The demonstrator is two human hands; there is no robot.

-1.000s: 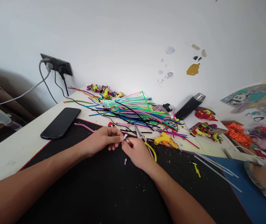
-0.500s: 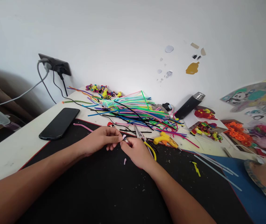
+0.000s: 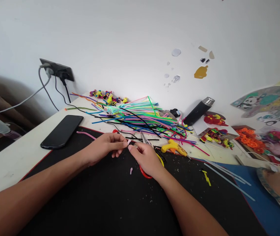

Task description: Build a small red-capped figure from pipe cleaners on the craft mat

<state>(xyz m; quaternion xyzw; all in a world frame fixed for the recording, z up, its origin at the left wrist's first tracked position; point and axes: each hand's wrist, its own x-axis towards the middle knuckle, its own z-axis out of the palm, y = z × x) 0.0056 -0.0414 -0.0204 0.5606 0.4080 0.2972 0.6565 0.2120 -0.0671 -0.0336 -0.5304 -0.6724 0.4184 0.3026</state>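
My left hand (image 3: 108, 144) pinches a short pale pink piece of pipe cleaner (image 3: 129, 142) between thumb and forefinger. Close against it, the curled thumb and fingers of my right hand (image 3: 146, 157) grip the same piece from the other side. Something small and shiny shows by the right fingers, too small to name. Below the hands, a second short pink piece (image 3: 131, 170) lies on the black mat (image 3: 100, 200). Scissors with red and yellow handles (image 3: 146, 174) lie partly hidden under my right hand. A longer pink pipe cleaner (image 3: 86, 134) runs behind my left wrist.
A heap of coloured pipe cleaners (image 3: 140, 114) lies behind the hands. A yellow glue gun (image 3: 174, 147), a black flask (image 3: 199, 111) and clear glue sticks (image 3: 228, 177) are to the right. A black phone (image 3: 61, 131) rests at left, small figures (image 3: 108, 96) at the back.
My right thumb and fingers have shifted slightly around the pink piece. The red scissor handle now shows beneath my right hand. My left hand keeps its pinch.
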